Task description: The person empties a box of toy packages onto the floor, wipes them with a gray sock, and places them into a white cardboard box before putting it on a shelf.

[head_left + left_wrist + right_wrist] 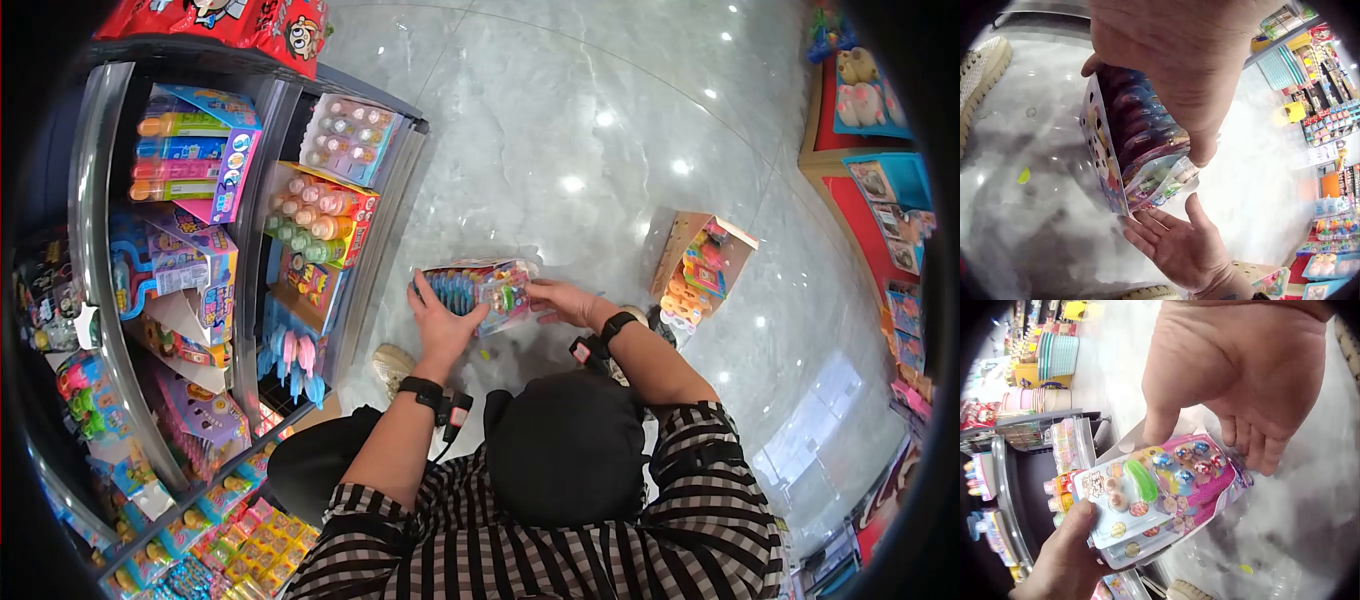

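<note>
A display box (1102, 153) packed with a row of blister cards (455, 290) is held above the floor in front of the person. The left hand (445, 325) grips it across the sides, its thumb (1075, 528) lying on the front card (1110, 522), which carries a green piece and small foil-wrapped pieces. At the other end of the box is the right hand (570, 303); in the left wrist view its palm (1188, 250) faces up, fingers extended, fingertips at the box's lower corner. Part of the box is hidden behind the left hand.
Shelves (260, 230) of colourful boxed sweets and toys stand at the left. An opened carton (735, 240) with orange packs is on the grey floor (560, 120) at the right. More displays (870, 110) line the far right. A shoe (393, 368) is below the left forearm.
</note>
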